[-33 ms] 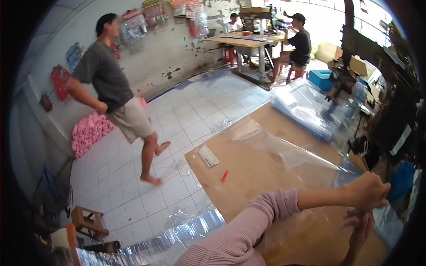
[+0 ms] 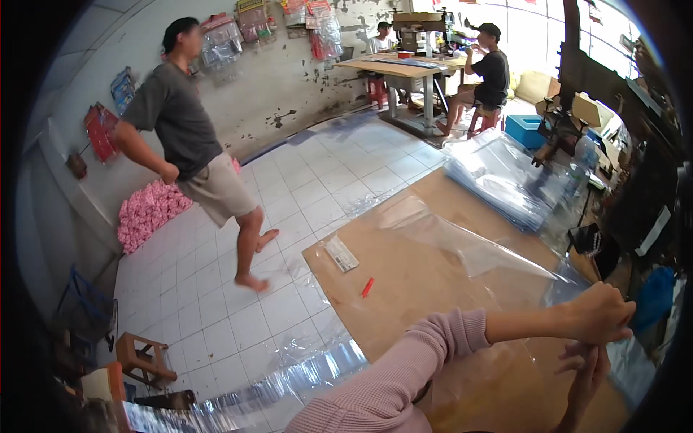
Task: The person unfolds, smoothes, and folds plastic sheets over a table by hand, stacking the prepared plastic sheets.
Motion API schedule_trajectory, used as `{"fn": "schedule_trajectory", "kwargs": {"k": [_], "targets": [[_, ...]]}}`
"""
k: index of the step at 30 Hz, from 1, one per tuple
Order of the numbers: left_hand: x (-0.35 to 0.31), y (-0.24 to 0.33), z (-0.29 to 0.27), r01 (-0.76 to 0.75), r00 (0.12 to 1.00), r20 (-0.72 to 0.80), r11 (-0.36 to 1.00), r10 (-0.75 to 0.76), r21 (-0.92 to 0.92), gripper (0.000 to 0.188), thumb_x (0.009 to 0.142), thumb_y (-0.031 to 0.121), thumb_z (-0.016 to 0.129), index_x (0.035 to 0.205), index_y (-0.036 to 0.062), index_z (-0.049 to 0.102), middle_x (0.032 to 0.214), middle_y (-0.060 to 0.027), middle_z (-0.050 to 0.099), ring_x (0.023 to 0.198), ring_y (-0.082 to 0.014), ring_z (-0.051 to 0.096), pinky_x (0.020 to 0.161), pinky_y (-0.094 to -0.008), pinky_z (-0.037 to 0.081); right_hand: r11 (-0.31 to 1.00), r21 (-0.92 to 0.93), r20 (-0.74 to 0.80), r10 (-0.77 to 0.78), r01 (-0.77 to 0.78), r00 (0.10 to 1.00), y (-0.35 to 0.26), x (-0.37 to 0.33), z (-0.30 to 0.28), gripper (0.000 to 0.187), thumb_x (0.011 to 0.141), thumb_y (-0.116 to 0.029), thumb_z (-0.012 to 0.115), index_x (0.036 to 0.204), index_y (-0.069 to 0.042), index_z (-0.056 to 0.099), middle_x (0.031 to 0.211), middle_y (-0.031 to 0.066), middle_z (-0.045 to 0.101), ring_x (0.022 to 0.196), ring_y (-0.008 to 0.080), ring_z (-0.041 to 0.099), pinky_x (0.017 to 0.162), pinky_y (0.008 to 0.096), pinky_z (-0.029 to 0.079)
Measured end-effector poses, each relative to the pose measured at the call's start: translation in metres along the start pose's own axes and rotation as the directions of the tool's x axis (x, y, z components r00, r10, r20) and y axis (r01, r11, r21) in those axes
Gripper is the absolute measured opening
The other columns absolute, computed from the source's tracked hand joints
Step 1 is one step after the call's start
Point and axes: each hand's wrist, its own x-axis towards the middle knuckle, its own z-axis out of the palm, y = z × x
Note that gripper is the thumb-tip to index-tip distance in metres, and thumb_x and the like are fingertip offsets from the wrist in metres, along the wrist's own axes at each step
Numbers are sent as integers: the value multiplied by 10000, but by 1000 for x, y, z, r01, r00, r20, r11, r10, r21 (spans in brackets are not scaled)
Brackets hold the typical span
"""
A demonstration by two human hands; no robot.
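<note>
My left hand [image 2: 600, 312] reaches across from a pink ribbed sleeve to the right edge of the brown work board [image 2: 404, 321]. Its fingers are curled into a fist, and whatever lies inside is hidden. Just below it is my right hand [image 2: 588, 369], fingers apart, close to or touching the underside of the left; nothing shows in it. Clear plastic sheet [image 2: 469, 252] spreads over the board and runs toward my hands. A small red tool [image 2: 367, 287] and a white labelled packet [image 2: 341, 254] rest on the board's left part.
A stack of clear plastic sheets [image 2: 498, 184] lies at the board's far end. Dark machinery [image 2: 642, 166] stands close on the right. A person [image 2: 188, 123] walks on the tiled floor [image 2: 216, 289] at left; a wooden stool [image 2: 144, 359] stands near. Others sit at a table [image 2: 390, 67].
The walking person has shifted slightly to the right, with the front foot a little higher. My hands have barely moved.
</note>
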Motion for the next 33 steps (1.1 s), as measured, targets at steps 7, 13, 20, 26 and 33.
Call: {"fn": "schedule_trajectory", "kwargs": {"k": [7, 13, 20, 26, 33], "targets": [[-4, -5, -5, -84, 994, -63, 989, 92, 122, 345, 681, 340, 601, 616, 30, 464, 480, -110, 498, 477, -293, 529, 452, -360, 403, 990, -143, -75, -23, 12, 997, 6, 9, -8, 211, 879, -144, 404, 937, 20, 523, 642, 62, 538, 554, 91, 517, 445, 187, 384], [-3, -9, -13, -291, 947, -56, 917, 318, 273, 294, 647, 309, 600, 587, 56, 462, 465, -64, 493, 433, -230, 524, 406, -324, 386, 936, -348, -241, -150, 59, 959, -8, 9, -23, 147, 854, -72, 420, 870, 13, 539, 626, 45, 545, 530, 96, 516, 493, 200, 381], [-7, 4, -17, -431, 888, -58, 869, 457, 245, 248, 586, 266, 595, 576, 59, 460, 462, -36, 484, 392, -207, 503, 365, -299, 370, 892, -413, -49, -224, 184, 973, -25, 7, -29, 134, 870, -67, 402, 848, 8, 510, 639, 27, 494, 574, 74, 470, 525, 192, 360], [-7, 0, -22, -427, 879, -97, 860, 468, 281, 243, 605, 262, 583, 584, 60, 450, 453, -29, 474, 385, -200, 501, 356, -299, 365, 879, -448, 28, -166, 161, 986, -21, 9, -35, 82, 853, -30, 417, 842, 5, 491, 653, 31, 496, 589, 78, 471, 544, 195, 376], [-3, -1, -31, -436, 877, -107, 869, 469, 235, 197, 642, 183, 566, 578, 67, 420, 431, -36, 436, 367, -198, 484, 337, -296, 341, 824, -555, -20, -151, 115, 988, -29, 9, -26, 52, 808, -24, 483, 777, 11, 506, 640, 50, 515, 614, 88, 501, 560, 210, 388]]}}
